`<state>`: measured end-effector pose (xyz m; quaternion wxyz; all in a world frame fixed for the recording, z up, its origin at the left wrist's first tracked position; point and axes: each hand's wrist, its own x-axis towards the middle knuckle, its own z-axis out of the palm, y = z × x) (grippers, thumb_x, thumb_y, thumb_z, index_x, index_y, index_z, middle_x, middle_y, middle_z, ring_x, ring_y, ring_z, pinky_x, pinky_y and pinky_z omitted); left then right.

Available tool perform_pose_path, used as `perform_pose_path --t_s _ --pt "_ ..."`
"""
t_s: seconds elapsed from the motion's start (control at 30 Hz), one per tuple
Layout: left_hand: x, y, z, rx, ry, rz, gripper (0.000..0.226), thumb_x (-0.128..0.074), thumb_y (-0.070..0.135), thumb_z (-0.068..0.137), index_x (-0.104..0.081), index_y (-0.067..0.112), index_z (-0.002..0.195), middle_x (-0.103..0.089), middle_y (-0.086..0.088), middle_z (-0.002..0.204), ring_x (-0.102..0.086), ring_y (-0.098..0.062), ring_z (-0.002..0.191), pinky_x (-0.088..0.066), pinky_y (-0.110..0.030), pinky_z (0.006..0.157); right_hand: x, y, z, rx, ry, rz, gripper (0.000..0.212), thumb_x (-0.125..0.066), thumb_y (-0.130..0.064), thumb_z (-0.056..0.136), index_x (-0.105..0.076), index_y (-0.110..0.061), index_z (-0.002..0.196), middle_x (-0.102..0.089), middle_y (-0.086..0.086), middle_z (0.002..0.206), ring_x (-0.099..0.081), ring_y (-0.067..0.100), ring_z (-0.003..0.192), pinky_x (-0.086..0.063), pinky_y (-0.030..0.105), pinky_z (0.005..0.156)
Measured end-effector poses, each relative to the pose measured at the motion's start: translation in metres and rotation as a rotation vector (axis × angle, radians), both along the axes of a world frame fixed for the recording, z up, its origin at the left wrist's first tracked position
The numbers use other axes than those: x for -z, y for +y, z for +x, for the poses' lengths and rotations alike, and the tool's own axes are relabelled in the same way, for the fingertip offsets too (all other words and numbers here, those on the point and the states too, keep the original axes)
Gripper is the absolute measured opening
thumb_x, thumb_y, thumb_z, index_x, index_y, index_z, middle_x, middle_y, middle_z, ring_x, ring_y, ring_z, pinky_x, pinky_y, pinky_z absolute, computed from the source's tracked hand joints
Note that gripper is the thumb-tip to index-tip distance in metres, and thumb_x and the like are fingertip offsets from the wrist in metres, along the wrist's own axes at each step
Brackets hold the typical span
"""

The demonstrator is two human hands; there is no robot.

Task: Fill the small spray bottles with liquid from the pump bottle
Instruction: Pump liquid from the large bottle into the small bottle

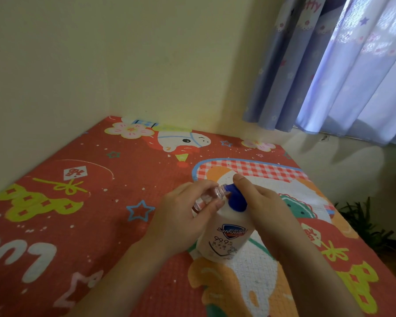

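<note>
Both hands up front: L hand (pixel 183 216) grips vial (pixel 207 197) at nozzle; R hand (pixel 264 207) wraps pump (pixel 237 199), hiding bottle (pixel 226 239) side. Mat (pixel 66 213) under.

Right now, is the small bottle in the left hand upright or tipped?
Tipped. The small clear bottle lies slanted in the left hand, its open neck against the blue pump nozzle.

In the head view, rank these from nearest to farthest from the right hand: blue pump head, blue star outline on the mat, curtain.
1. Blue pump head: directly under the right hand, touching.
2. Blue star: on the mat, left of both hands.
3. Curtain: far upper right, beyond the mat.
</note>
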<state>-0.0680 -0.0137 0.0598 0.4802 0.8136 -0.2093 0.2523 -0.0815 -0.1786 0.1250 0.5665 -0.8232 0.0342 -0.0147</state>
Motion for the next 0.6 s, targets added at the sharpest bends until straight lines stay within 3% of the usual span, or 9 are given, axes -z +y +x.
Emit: perform_pose_path --t_s 0.17,0.3,0.4,0.5,0.6 --pt "0.0 0.0 0.0 0.008 -0.013 0.014 0.027 -0.061 0.046 0.093 -0.064 0.033 0.117 -0.068 0.016 0.104 -0.063 -0.001 0.098 -0.051 -0.024 0.079 0.004 0.0 0.0 0.012 -0.008 -0.012 0.045 -0.044 -0.057 0.095 -0.068 -0.029 0.069 -0.07 -0.014 0.059 -0.067 0.007 0.068 -0.051 0.027 0.065" --pt "-0.004 0.001 0.001 0.002 0.002 0.055 0.033 -0.059 0.05 0.094 -0.063 0.033 0.122 -0.067 0.017 0.109 -0.061 0.001 0.098 -0.047 -0.013 0.079 0.002 0.004 0.0 0.052 0.05 0.012 0.046 -0.04 -0.062 0.093 -0.063 -0.028 0.074 -0.067 -0.008 0.075 -0.064 0.011 0.076 -0.042 0.027 0.061" --pt "-0.007 0.001 -0.001 0.002 -0.004 0.05 0.032 -0.058 0.051 0.094 -0.062 0.034 0.121 -0.067 0.019 0.109 -0.06 0.003 0.099 -0.045 -0.01 0.079 -0.003 0.007 0.002 0.038 0.102 0.013 0.057 -0.038 -0.068 0.091 -0.075 -0.028 0.074 -0.073 0.001 0.088 -0.068 0.02 0.086 -0.052 0.037 0.079" --pt "-0.009 0.001 -0.003 -0.003 -0.02 0.033 0.029 -0.058 0.051 0.093 -0.059 0.039 0.119 -0.067 0.019 0.109 -0.06 0.002 0.1 -0.047 -0.014 0.081 -0.006 0.007 0.003 0.04 0.122 0.041 0.046 -0.041 -0.069 0.089 -0.072 -0.051 0.061 -0.076 -0.001 0.079 -0.071 0.023 0.087 -0.053 0.047 0.091" --pt "-0.01 0.0 -0.004 -0.007 -0.024 0.033 0.029 -0.056 0.053 0.093 -0.057 0.04 0.119 -0.068 0.018 0.108 -0.061 0.002 0.099 -0.047 -0.015 0.08 -0.007 0.007 0.002 0.042 0.138 0.038 0.054 -0.045 -0.072 0.084 -0.077 -0.031 0.071 -0.077 0.002 0.085 -0.071 0.025 0.088 -0.052 0.052 0.094"
